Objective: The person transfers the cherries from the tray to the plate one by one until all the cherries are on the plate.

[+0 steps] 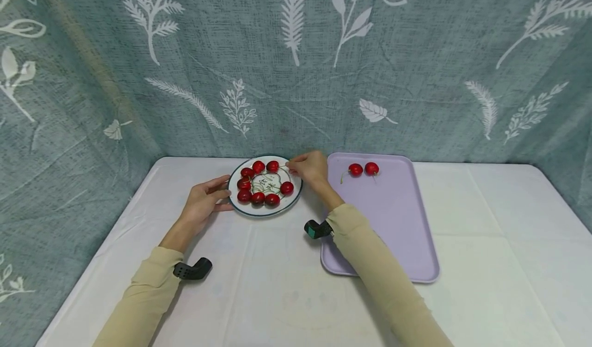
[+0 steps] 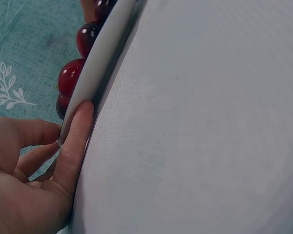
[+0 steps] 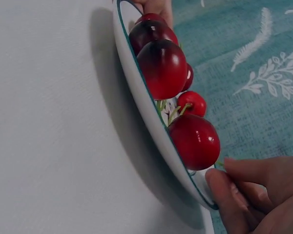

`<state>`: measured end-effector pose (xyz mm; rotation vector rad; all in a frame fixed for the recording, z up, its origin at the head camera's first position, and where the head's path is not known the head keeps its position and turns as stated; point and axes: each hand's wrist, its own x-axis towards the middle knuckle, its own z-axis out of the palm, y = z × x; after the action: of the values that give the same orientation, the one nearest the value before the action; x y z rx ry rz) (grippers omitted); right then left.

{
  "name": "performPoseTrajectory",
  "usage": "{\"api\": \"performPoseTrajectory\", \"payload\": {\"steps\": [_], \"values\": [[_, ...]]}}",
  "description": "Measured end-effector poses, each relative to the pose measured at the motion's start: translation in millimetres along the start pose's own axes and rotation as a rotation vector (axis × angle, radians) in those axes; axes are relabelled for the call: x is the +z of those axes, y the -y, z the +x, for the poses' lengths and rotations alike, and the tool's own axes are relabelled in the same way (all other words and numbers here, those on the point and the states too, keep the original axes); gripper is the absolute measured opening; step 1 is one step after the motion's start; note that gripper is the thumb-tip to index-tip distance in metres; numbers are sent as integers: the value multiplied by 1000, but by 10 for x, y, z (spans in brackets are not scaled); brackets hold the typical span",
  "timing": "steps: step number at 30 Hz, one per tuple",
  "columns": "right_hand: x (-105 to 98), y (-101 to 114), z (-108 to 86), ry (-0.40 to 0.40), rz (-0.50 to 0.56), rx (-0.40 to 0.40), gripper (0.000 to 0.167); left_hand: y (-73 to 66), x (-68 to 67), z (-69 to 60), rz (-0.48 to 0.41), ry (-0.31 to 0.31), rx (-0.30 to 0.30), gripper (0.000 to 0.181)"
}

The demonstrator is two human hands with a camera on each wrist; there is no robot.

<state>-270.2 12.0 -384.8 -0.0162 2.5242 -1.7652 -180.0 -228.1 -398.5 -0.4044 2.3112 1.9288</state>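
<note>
A white plate [image 1: 264,213] with a dark green-blue rim lies on the table, with a ring of several red cherries [image 3: 194,142] around its printed middle. Some green stems point inward. My left hand [image 1: 202,203] holds the plate's left rim; in the left wrist view its fingers [image 2: 77,141] lie on both sides of the edge. At the right rim, my right hand [image 1: 310,168] pinches the thin stem of a cherry [image 1: 273,166] that sits at the plate's upper right. In the right wrist view, a bit of green stem [image 3: 219,164] shows by the fingertips.
A light purple tray [image 1: 388,223] lies right of the plate, under my right forearm. Near its far edge are two cherries [image 1: 363,169] with stems. A white cloth [image 1: 277,285] covers the table, and a teal leaf-patterned curtain [image 1: 259,79] hangs behind and at the sides.
</note>
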Motion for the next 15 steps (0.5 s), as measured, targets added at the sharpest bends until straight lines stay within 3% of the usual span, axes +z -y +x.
{"api": "performPoseTrajectory", "payload": {"steps": [15], "values": [[59,76,26,-13,-207,11,17,4,5,10,7,-10,-5,54]]}}
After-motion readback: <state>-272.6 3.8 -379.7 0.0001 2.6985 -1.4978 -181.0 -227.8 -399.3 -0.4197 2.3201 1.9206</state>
